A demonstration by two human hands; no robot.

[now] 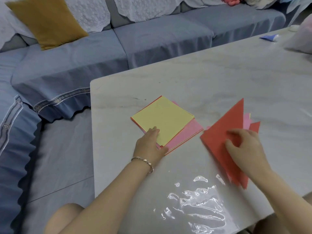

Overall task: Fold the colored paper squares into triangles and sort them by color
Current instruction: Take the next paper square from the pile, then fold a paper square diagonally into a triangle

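Observation:
A stack of paper squares lies on the table, a yellow sheet on top, with pink and red sheets showing underneath. My left hand rests on the stack's near corner, fingers flat on the yellow sheet. To the right lies a pile of folded triangles, a large red triangle on top, with pink and yellow edges peeking out behind it. My right hand presses on the red triangle with curled fingers.
The pale marble-look table has a clear plastic sleeve lying near its front edge. A blue tube and a pinkish bundle sit at the far right. A blue sofa with a mustard cushion wraps around the left and back.

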